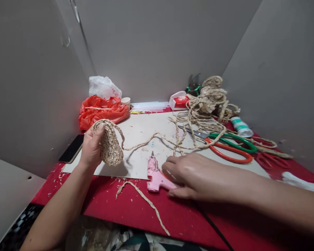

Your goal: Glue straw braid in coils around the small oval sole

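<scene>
My left hand (pixel 92 144) is closed on an oval sole-shaped coil of braided straw cord (pixel 111 148), thumb on its near face, held up above the white board. From the coil's top a braided tail runs right across the board to the heap of straw cord (pixel 209 101). A pink hot glue gun (pixel 153 176) lies at the board's front edge, nozzle pointing away. My right hand (pixel 185 176) has its fingers and thumb around the gun's handle, hiding part of it. Below lies a loose piece of braided cord (pixel 146 198) on the red cloth.
Large scissors (pixel 227 150) with orange and green handles rest at right beside a white-and-green roll (pixel 241 126). Pliers (pixel 193 85), a red-and-white box (pixel 179 101), glue sticks (pixel 149 105), a paper cup (pixel 125 101), a red plastic bag (pixel 102 109) and a phone (pixel 72 149) stand around the board.
</scene>
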Available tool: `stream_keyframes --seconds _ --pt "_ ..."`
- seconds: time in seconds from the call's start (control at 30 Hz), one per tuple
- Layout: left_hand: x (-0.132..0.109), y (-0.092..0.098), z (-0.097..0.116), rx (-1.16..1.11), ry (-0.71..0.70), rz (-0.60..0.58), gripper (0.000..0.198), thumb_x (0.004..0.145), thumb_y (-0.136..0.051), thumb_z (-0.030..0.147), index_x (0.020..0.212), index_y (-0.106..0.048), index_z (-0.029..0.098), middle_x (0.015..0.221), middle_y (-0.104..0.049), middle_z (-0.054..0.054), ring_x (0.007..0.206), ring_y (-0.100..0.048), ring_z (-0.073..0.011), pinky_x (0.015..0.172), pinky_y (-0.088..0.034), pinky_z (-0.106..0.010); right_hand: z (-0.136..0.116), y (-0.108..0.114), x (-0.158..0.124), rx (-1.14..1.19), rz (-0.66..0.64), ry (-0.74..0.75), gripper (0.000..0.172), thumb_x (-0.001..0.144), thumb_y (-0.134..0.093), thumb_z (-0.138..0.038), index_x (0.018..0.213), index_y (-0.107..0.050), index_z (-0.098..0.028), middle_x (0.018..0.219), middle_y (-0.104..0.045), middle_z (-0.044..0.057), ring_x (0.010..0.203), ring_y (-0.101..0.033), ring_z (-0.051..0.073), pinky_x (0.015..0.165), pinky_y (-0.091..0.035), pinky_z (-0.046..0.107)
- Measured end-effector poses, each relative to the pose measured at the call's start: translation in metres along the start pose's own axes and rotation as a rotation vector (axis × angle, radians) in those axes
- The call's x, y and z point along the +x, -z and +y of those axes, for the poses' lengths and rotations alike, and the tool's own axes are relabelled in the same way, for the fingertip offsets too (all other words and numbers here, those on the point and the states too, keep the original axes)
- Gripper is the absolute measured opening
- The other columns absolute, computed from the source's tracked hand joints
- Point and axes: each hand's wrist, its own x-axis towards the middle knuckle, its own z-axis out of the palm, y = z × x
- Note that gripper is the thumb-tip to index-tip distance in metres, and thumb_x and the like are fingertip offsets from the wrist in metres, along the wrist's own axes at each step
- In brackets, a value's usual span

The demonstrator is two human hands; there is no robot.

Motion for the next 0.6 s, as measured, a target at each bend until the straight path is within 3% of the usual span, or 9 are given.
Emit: stream_keyframes --seconds 0.07,0.13,0.2,0.27,0.33,0.4,0.6 --pt "-0.003 0.000 0.001 0.015 -0.027 -0.003 0.027 0.069 -0.075 0.041 0.075 -0.065 0.017 0.063 -0.065 -0.001 0.061 -0.066 -0.0156 0.060 -0.052 -0.024 -0.002 0.013 -0.002 0.138 0.110 -0.017 0.023 0.086 -0.056 -0.039 0.086 -0.064 -0.017 0.076 -0.066 0.006 0.062 -0.060 0.017 0.056 -0.039 0.027" --pt "-0.007 -0.001 0.002 0.037 -0.040 -0.017 0.028 0.068 -0.075 0.042 0.075 -0.065 0.017 0.064 -0.066 -0.001 0.059 -0.065 -0.0146 0.059 -0.052 -0.023 -0.005 0.023 0.005 0.326 0.343 -0.016 0.024 0.089 -0.053 -0.037 0.094 -0.065 -0.016 0.079 -0.067 0.005 0.065 -0.062 0.015 0.060 -0.044 0.027" --pt "-0.011 -0.001 0.003 0.054 -0.040 -0.042 0.028 0.068 -0.075 0.042 0.075 -0.066 0.017 0.064 -0.066 0.000 0.057 -0.063 -0.0135 0.058 -0.051 -0.023 -0.007 0.026 0.022 0.541 0.530 0.034 0.023 0.089 -0.053 -0.033 0.099 -0.064 -0.015 0.089 -0.069 0.006 0.074 -0.064 0.014 0.065 -0.048 0.025" --pt "-0.015 -0.001 0.003 0.060 -0.023 -0.070 0.027 0.068 -0.075 0.042 0.076 -0.066 0.017 0.064 -0.066 0.000 0.058 -0.064 -0.0140 0.059 -0.051 -0.023 -0.008 0.025 0.044 0.713 0.611 0.119 0.026 0.086 -0.058 -0.029 0.107 -0.060 -0.015 0.107 -0.067 0.009 0.091 -0.064 0.015 0.076 -0.050 0.027" --pt "-0.016 -0.002 0.003 0.063 0.005 -0.093 0.028 0.069 -0.075 0.042 0.077 -0.066 0.018 0.065 -0.067 -0.001 0.062 -0.065 -0.0158 0.060 -0.051 -0.024 -0.006 0.020 0.065 0.889 0.585 0.231 0.026 0.084 -0.060 -0.026 0.107 -0.058 -0.014 0.110 -0.065 0.009 0.100 -0.062 0.016 0.086 -0.050 0.030" --pt "-0.016 -0.001 0.003 0.067 0.024 -0.106 0.029 0.069 -0.075 0.043 0.078 -0.065 0.017 0.064 -0.067 -0.001 0.062 -0.065 -0.0163 0.059 -0.051 -0.024 -0.004 0.015 0.080 1.057 0.544 0.311 0.022 0.083 -0.061 -0.023 0.101 -0.057 -0.013 0.101 -0.065 0.008 0.094 -0.063 0.014 0.085 -0.051 0.030" --pt "-0.013 0.003 -0.002 0.103 0.006 -0.117 0.028 0.072 -0.072 0.043 0.079 -0.065 0.017 0.065 -0.066 0.000 0.049 -0.057 -0.0105 0.051 -0.046 -0.021 -0.005 0.007 0.090 1.350 0.425 0.332 0.017 0.080 -0.061 -0.019 0.094 -0.052 -0.015 0.068 -0.058 -0.002 0.058 -0.059 0.010 0.054 -0.051 0.023"
